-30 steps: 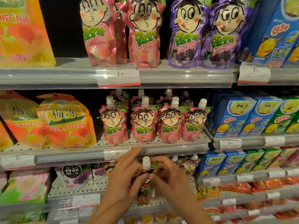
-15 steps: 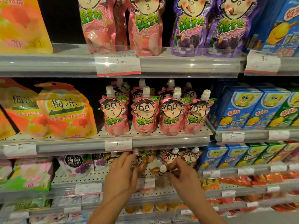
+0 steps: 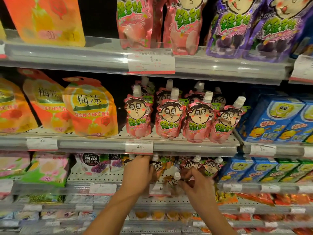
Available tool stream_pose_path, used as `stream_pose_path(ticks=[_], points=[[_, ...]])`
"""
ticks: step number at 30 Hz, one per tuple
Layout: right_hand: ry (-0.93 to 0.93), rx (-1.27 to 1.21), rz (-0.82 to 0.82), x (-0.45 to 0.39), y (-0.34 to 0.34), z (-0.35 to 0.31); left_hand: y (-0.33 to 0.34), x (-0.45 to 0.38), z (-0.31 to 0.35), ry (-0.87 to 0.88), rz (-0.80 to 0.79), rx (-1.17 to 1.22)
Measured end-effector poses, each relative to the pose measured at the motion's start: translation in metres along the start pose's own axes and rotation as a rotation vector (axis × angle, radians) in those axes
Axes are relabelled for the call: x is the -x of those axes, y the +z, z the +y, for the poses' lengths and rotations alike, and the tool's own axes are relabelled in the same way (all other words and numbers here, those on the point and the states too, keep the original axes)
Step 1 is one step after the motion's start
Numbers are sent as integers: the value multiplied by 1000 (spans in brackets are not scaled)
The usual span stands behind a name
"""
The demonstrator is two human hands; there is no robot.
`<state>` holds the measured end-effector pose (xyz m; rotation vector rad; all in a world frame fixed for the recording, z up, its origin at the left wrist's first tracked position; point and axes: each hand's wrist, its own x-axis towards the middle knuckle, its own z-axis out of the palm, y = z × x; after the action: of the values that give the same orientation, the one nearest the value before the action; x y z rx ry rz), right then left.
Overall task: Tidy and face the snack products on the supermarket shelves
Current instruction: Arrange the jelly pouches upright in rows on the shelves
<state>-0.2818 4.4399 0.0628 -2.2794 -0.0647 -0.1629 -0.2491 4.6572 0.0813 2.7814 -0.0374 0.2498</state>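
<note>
below, right hand (image 3: 197,182) pinches a white-capped pouch (image 3: 174,181); left hand (image 3: 138,172) grips another pouch (image 3: 156,167).

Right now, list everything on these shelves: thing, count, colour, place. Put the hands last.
Big pink pouches: at least two, pink, top shelf centre.
Purple pouches: two, purple, top shelf right.
Orange bag: one, orange-yellow, top shelf left.
Pink spout pouches: four in front, more behind, white caps, middle shelf centre.
Plum jelly bags: at least three, orange-yellow, middle shelf left.
Blue cartons: several, blue, middle shelf right.
Grape jelly bag: one, white and purple, lower shelf.
Green bag: one, green and pink, lower shelf left.
Small cartons: several, blue and green, lower shelf right.
Tilted pouch: one, orange, white cap, lower shelf front.
Left hand: reaching among lower-shelf pouches; grip hidden.
Right hand: pinching the tilted pouch.
</note>
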Motion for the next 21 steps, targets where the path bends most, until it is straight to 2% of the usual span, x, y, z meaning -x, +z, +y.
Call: stream_pose_path(ticks=[13,17,21], points=[[63,-58,22,-22,20,3,6,-13,-17,62,-9,-139],[112,-112,36,-29,27,11,10,-17,-21,88,52,-57],[89,-102,31,-36,29,12,10,-19,-24,89,32,56]])
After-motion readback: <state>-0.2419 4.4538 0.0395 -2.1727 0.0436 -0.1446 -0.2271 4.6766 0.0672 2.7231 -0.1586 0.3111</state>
